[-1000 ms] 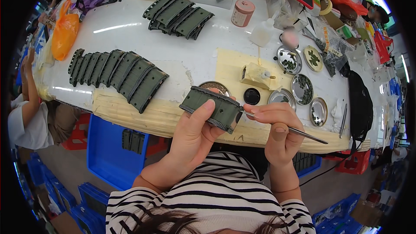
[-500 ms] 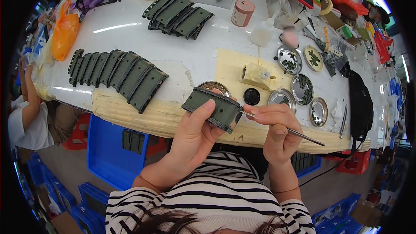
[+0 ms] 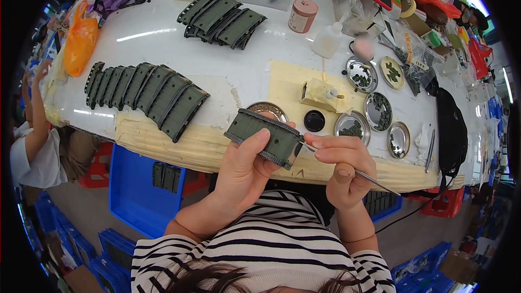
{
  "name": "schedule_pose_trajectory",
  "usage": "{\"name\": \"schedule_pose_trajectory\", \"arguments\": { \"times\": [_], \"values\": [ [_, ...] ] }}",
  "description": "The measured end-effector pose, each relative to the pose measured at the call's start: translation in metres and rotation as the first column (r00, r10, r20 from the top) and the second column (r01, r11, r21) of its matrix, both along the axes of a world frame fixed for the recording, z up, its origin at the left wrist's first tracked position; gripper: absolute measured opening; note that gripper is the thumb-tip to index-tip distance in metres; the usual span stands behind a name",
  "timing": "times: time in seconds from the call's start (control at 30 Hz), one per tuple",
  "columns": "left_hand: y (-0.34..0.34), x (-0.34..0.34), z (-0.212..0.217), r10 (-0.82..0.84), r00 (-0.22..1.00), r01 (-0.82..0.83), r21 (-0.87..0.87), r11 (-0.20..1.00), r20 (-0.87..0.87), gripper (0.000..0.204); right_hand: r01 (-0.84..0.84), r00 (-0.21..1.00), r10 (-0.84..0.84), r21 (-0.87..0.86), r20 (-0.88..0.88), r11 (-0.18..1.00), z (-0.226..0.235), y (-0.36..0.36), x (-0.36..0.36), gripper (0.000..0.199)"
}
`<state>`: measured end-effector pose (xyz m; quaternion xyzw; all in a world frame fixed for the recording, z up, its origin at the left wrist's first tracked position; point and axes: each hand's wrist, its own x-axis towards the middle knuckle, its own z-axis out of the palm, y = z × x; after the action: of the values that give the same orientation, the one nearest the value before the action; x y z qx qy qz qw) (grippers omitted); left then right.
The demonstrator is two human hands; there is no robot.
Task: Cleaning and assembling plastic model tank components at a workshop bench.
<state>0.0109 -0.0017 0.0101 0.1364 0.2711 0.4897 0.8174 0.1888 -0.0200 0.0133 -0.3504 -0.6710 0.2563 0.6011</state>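
- One white table [image 3: 141,49] fills most of the scene, with a padded yellow strip [image 3: 135,130] along its near edge.
- One blue tray [image 3: 126,195] sits below the table's near edge, left of the left hand; two dark green pieces [image 3: 166,177] lie in it.
- Several curved green panels [image 3: 146,97] overlap in a row on the left of the table.
- More of them form a smaller pile [image 3: 220,20] on the far side.
- A black bag [image 3: 451,130] lies at the right, an orange bag [image 3: 80,43] at the far left.
- The left hand [image 3: 239,168] is closed on one panel [image 3: 259,134], thumb on its face and fingers behind; the panel is tilted above the near edge.
- The right hand [image 3: 347,168] pinches a thin metal tool [image 3: 380,182] between thumb and fingers; its tip is at the panel's right end, though contact is hard to tell.
- A tan block [image 3: 316,93] stands beyond the hands, and a pink jar [image 3: 303,16] farther off, just left of a white bottle [image 3: 326,43].
- Steel dishes [image 3: 401,133] cluster to the right; one more is partly hidden behind the panel.
- A round black cap [image 3: 314,121] lies near the tool tip.
- Small green bits [image 3: 382,113] lie in several dishes.
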Motion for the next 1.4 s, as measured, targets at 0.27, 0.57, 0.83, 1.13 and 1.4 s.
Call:
{"name": "schedule_pose_trajectory", "arguments": {
  "times": [0.27, 0.57, 0.83, 1.13, 1.4],
  "values": [
    [0.000, -0.001, -0.007, -0.032, 0.997, 0.030, 0.025, 0.999, 0.077, 0.032, 0.010, 0.999, -0.013, 0.074, 0.038, 0.997, -0.002, -0.005, -0.001, 0.027],
    [0.006, -0.004, -0.002, -0.112, 0.986, 0.110, 0.020, 0.994, 0.125, 0.034, -0.003, 0.994, -0.003, 0.055, 0.110, 0.998, 0.010, -0.014, 0.000, 0.016],
    [0.006, -0.005, -0.001, -0.130, 0.984, 0.129, 0.017, 0.991, 0.121, 0.033, -0.024, 0.988, 0.016, 0.053, 0.151, 0.998, 0.016, -0.016, 0.002, 0.018],
    [0.009, -0.005, -0.001, -0.214, 0.956, 0.224, -0.029, 0.974, 0.200, 0.035, -0.080, 0.972, 0.055, 0.103, 0.227, 0.991, 0.024, -0.022, 0.003, 0.025],
    [0.014, -0.006, -0.003, -0.250, 0.952, 0.247, 0.039, 0.968, 0.175, 0.038, -0.054, 0.994, 0.039, 0.150, 0.101, 0.987, 0.012, -0.023, -0.002, 0.030]
  ]
}}
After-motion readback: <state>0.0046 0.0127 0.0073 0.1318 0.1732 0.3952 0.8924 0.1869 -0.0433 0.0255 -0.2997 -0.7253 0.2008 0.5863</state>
